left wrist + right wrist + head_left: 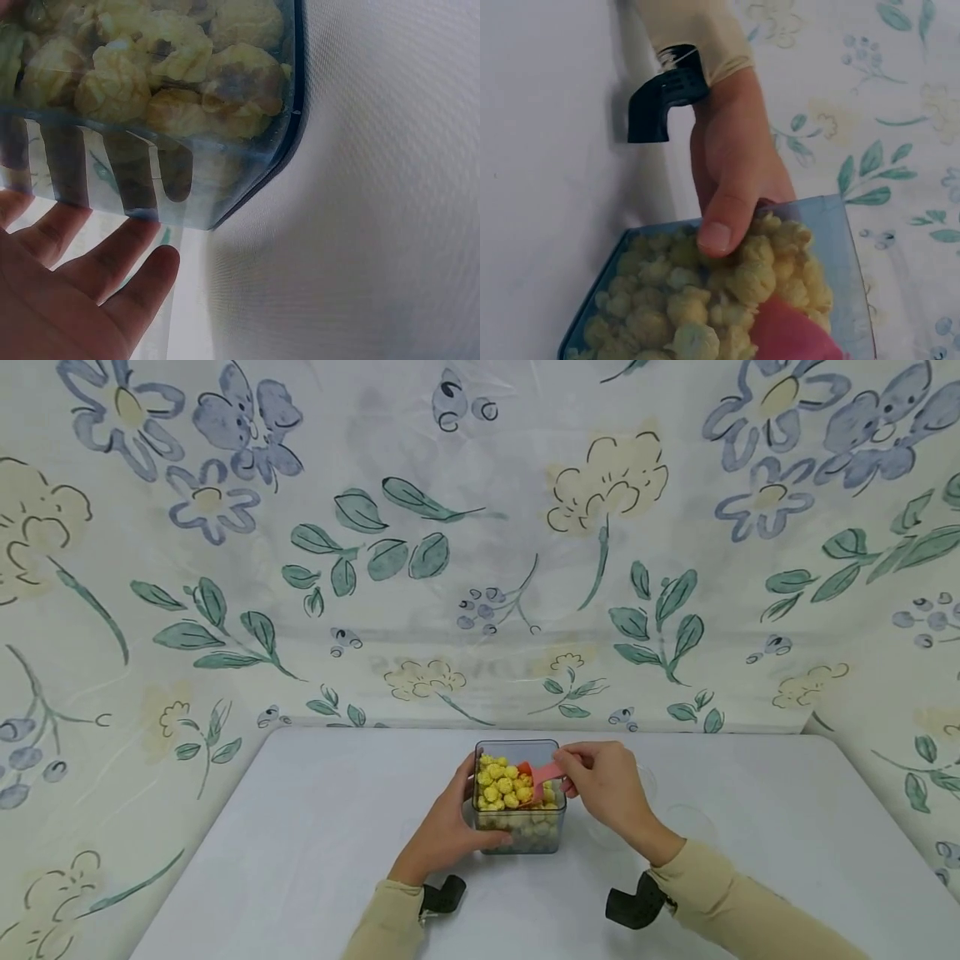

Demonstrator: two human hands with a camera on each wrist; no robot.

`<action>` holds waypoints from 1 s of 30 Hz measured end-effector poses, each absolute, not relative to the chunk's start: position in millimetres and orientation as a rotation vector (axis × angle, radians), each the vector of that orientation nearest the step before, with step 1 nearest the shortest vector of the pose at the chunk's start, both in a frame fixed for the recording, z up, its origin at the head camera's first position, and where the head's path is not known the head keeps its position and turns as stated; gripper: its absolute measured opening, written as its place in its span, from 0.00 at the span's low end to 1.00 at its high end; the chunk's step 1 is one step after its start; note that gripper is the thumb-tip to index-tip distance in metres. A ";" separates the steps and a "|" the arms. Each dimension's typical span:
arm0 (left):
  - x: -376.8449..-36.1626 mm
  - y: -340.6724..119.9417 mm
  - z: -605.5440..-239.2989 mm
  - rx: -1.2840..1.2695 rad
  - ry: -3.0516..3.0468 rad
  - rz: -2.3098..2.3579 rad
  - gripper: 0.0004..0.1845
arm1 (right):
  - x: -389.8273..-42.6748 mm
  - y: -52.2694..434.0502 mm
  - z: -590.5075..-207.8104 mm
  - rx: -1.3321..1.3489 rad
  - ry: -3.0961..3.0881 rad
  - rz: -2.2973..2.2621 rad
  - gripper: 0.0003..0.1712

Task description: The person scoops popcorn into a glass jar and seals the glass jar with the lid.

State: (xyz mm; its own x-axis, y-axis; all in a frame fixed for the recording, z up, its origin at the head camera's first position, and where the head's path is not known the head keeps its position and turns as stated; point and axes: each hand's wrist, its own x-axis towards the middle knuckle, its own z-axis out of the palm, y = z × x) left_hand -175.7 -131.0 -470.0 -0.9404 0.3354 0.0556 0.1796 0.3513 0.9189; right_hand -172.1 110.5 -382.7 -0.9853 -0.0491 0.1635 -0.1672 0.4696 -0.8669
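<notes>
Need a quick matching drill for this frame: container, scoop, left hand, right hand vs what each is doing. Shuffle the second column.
1. clear container
2. pink scoop
3. left hand
4. right hand

a. pinches the scoop's handle
b. grips the container's side
c. full of yellow popcorn
d. dipped into the popcorn

Pairs: 1-c, 2-d, 3-b, 4-a
</notes>
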 end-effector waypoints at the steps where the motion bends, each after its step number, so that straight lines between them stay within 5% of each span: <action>1: -175.8 -130.6 -469.7 0.473 2.463 1.644 0.67 | -172.8 111.3 -382.5 0.174 -2.593 1.551 0.09; 14: -175.5 -130.2 -467.8 0.450 2.463 1.632 0.67 | -181.0 121.8 -378.7 -0.101 -2.575 1.781 0.13; 30: -175.0 -130.6 -467.5 0.449 2.468 1.634 0.67 | -188.2 119.5 -373.2 -0.100 -2.595 1.880 0.16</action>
